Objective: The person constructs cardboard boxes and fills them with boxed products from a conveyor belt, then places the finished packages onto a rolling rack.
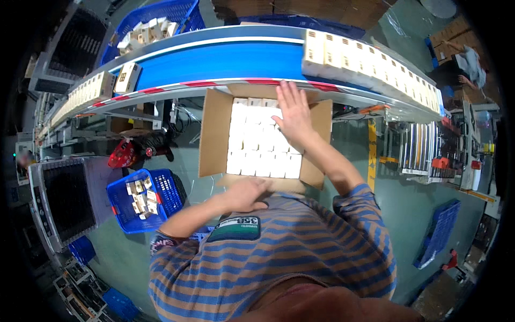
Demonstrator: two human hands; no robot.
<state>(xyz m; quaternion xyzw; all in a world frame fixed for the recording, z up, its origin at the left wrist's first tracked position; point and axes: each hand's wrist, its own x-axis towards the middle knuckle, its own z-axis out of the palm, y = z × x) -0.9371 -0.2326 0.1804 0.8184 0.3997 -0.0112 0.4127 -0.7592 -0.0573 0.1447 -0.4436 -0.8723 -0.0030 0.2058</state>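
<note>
Carton (215, 137): flaps (318, 131) splayed between hands, presumably for access
Left hand (244, 196): by a flap, grip unclear
Right hand (294, 119): open, perhaps steadying boxes (255, 142)

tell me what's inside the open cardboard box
Inside the cardboard box, white packages sit in close rows. The right hand covers some at the upper right, and whatever lies beneath the visible layer is hidden.
</note>
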